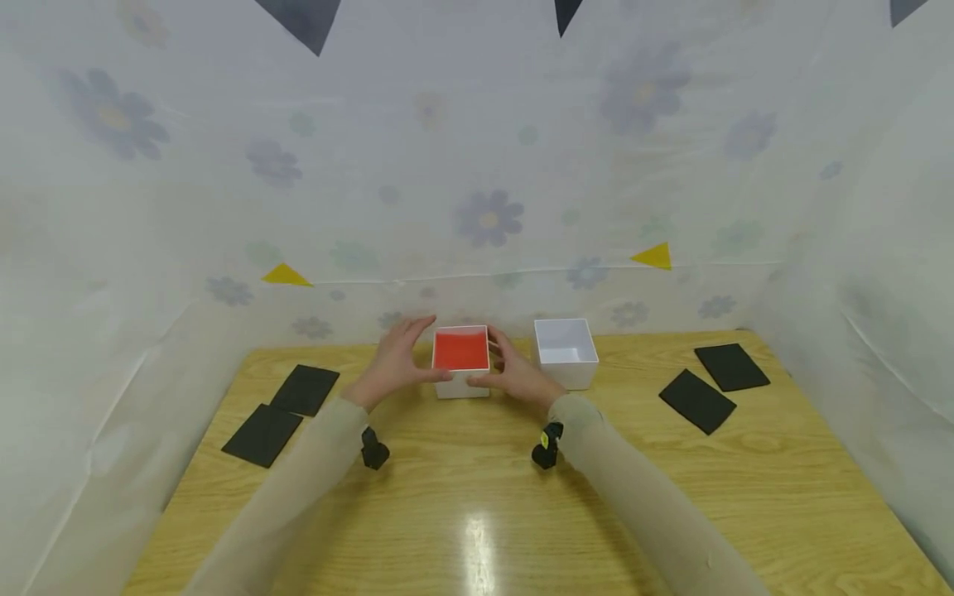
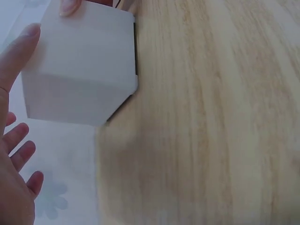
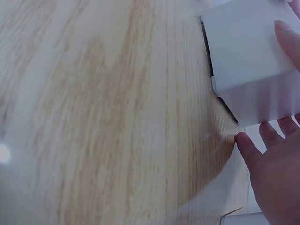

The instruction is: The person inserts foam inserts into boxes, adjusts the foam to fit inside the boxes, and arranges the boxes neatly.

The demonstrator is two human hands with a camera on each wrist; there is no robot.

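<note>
A small white box with a red inside (image 1: 461, 351) stands open-topped near the far edge of the wooden table (image 1: 477, 513). My left hand (image 1: 417, 352) is at its left side, thumb on the front wall, fingers straight and spread above the rim. My right hand (image 1: 498, 362) lies against its right side, its thumb also on the front wall. In the left wrist view the box (image 2: 79, 70) shows a plain white wall, with my left hand (image 2: 11, 154) spread beside it. The right wrist view shows the box (image 3: 253, 65) and my right hand (image 3: 276, 168) beside it.
An empty white box (image 1: 566, 352) stands just right of my right hand. Two black squares (image 1: 304, 389) (image 1: 262, 434) lie at the left, two more (image 1: 730, 367) (image 1: 696, 401) at the right. A flowered sheet (image 1: 484, 215) walls in the back and both sides.
</note>
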